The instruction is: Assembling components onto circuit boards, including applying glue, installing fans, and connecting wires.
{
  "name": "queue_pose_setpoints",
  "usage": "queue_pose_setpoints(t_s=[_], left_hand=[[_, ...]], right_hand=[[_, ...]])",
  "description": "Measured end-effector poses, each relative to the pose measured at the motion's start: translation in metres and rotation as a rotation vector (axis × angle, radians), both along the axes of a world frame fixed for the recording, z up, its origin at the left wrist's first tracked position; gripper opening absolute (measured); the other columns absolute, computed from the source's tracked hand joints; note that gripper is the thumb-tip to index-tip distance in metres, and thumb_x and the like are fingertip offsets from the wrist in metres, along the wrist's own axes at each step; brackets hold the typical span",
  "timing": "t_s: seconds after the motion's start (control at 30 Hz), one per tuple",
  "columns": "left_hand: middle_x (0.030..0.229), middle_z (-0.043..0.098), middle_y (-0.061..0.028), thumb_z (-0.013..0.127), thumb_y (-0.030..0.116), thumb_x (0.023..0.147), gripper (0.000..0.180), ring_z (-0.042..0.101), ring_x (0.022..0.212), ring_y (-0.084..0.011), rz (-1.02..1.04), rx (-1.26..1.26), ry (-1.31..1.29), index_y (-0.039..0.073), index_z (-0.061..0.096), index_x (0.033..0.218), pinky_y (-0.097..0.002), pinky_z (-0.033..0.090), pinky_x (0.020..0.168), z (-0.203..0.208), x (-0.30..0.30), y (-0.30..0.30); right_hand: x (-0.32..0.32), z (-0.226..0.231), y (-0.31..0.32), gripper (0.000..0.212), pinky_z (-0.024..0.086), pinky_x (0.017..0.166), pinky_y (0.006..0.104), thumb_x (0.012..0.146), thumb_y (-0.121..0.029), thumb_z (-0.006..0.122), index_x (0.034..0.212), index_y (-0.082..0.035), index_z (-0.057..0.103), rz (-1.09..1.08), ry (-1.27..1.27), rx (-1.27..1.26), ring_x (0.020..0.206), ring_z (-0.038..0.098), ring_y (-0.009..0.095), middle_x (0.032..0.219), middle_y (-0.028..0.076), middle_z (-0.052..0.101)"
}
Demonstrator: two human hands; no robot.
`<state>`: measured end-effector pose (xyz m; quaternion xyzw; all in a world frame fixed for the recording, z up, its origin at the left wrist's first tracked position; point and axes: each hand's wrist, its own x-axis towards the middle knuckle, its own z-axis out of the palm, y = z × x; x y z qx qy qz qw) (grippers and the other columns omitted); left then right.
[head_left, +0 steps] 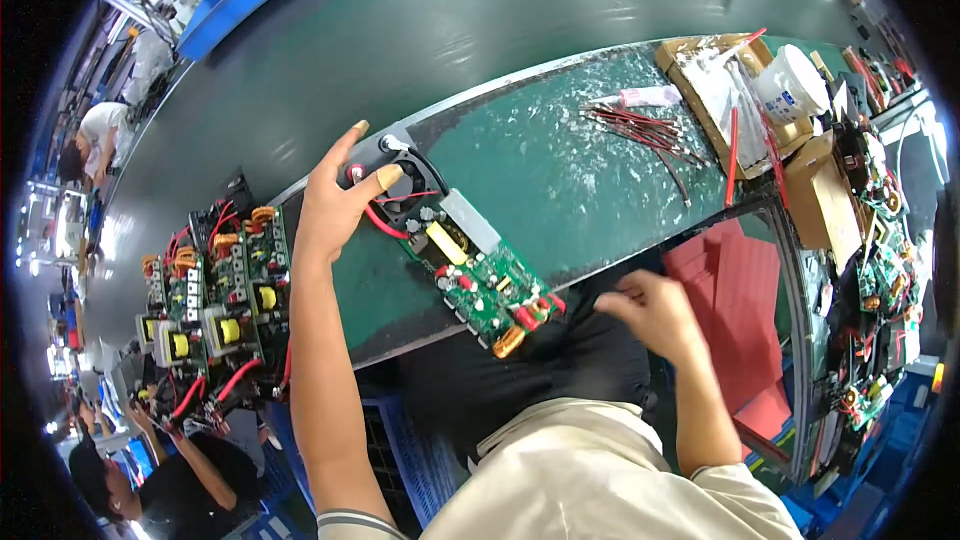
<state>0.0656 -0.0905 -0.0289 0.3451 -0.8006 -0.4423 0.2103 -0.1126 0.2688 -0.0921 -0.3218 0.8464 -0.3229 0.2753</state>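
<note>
- Circuit board (495,280), green and crowded with parts, lies aslant on the green bench top (560,190), its lower end reaching out past the near edge over the person's lap.
- Left hand (338,200) is at the board's upper-left end, by the fan (403,183) and its grey housing (372,152); thumb and index finger stand wide apart, with yellowish covers on both tips. The other fingers are hidden, so whether they grip the housing cannot be told.
- Right hand (655,315) is over the lap, just beyond the board's lower right corner and apart from it; its fingers look curled and narrow, but blur leaves unclear whether they hold anything.
- Yellow transformer (446,243) sits beside a pale metal block (470,222) on the board; an orange coil (509,342) marks its lower end.
- Dark red wires (640,128) lie in a loose bundle farther right, near a pale tube (650,97).
- Cardboard tray (697,118) and white tub (793,83) stand beyond them.
- Red sheets (725,310) are stacked right of the right hand.
- More boards (220,290) stand grouped at left; a co-worker (180,485) sits below them.
</note>
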Motion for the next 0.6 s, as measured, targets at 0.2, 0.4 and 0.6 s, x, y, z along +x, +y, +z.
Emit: queue_pose_setpoints(t_s=[0.2, 0.4, 0.6], left_hand=[[0.148, 0.049, -0.0138, 0.08, 0.024, 0.084, 0.074, 0.049, 0.131, -0.0225, 0.103, 0.063, 0.051, 0.004, 0.047, 0.147, -0.0357, 0.036, 0.111, -0.007, 0.028, 0.004], [0.142, 0.053, -0.0138, 0.081, 0.027, 0.083, 0.075, 0.053, 0.124, -0.0216, 0.144, 0.142, 0.083, 0.012, 0.047, 0.148, -0.0353, 0.042, 0.103, -0.012, 0.026, 0.005], [0.134, 0.059, -0.0159, 0.082, 0.027, 0.081, 0.075, 0.057, 0.119, -0.0223, 0.205, 0.128, 0.127, 0.008, 0.049, 0.145, -0.0351, 0.043, 0.102, -0.022, 0.034, 0.006]], right_hand=[[0.046, -0.118, -0.001, 0.092, 0.038, 0.107, 0.0463, 0.085, -0.032, 0.079, 0.155, -0.006, 0.026, -0.27, -1.101, -0.127, 0.132, 0.049, 0.025, 0.145, 0.014, 0.05], [0.042, -0.164, -0.019, 0.068, 0.038, 0.107, 0.0425, 0.086, -0.014, 0.075, 0.145, -0.02, 0.042, -0.342, -1.262, -0.629, 0.125, 0.052, 0.018, 0.138, -0.002, 0.054], [0.06, -0.118, 0.022, 0.032, 0.054, 0.083, 0.0347, 0.093, -0.009, 0.066, 0.123, -0.011, 0.056, -0.594, -1.126, -0.626, 0.098, 0.064, 0.015, 0.111, 0.001, 0.065]])
